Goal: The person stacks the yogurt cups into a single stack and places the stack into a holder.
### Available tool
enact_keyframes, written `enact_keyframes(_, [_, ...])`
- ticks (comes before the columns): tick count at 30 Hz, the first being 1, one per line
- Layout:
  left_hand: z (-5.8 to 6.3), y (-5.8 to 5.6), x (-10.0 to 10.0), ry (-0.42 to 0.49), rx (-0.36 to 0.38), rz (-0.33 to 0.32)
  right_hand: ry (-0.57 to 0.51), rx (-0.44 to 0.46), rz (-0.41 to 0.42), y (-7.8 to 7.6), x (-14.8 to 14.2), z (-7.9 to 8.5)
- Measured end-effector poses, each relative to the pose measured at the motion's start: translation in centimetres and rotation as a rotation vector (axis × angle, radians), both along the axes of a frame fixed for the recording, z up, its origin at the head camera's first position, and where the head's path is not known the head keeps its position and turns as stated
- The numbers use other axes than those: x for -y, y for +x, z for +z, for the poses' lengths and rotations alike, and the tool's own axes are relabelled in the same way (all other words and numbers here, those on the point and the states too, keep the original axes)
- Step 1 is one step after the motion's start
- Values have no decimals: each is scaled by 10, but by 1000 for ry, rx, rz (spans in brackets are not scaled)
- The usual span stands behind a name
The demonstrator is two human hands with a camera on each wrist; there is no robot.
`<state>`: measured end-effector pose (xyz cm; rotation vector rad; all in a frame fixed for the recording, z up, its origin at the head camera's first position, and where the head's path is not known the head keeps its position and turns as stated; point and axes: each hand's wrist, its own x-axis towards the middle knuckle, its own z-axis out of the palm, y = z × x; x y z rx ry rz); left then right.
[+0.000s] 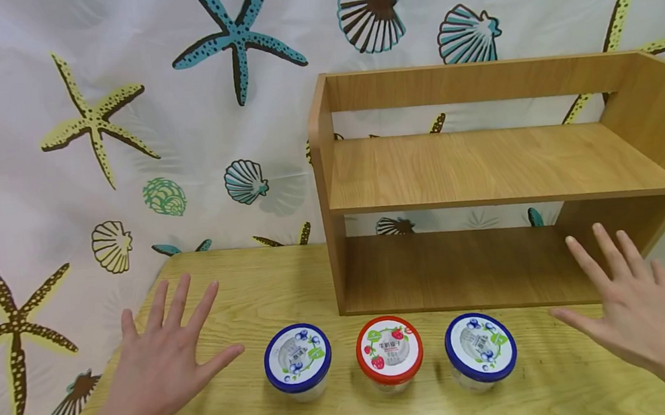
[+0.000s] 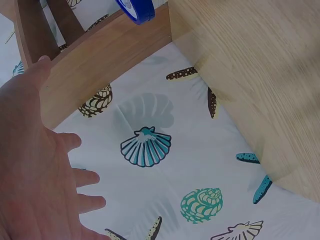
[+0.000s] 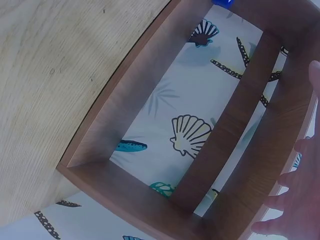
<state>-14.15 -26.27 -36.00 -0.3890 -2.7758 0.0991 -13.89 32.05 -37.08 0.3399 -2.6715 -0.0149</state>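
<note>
My left hand (image 1: pixel 163 360) is held over the left part of the wooden table with its fingers spread, touching nothing. My right hand (image 1: pixel 641 310) hovers the same way in front of the shelf's right end, fingers apart. Between them stand three lidded plastic cups in a row. Nearest the left hand is a cup with a blue lid (image 1: pixel 297 358). A cup with a red lid (image 1: pixel 389 350) is in the middle, and another blue-lidded cup (image 1: pixel 480 347) is nearest the right hand. In the left wrist view a blue lid (image 2: pixel 137 9) shows at the top edge.
A two-level wooden shelf (image 1: pixel 498 163) stands behind the cups, at the right of the table (image 1: pixel 244 291). Its two boards carry no objects. A white curtain (image 1: pixel 192 141) printed with starfish and shells hangs behind and to the left.
</note>
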Motion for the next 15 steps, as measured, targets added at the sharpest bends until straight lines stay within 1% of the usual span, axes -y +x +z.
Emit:
enact_keyframes(3, [0, 1, 0, 4, 2, -1, -9, -3, 12, 0, 4, 1])
enact_keyframes(10, [0, 3, -4, 9, 22, -6, -61, 47, 11, 2, 16, -2])
enact_keyframes(15, [0, 3, -7, 10, 28, -14, -96, 53, 30, 2, 26, -5])
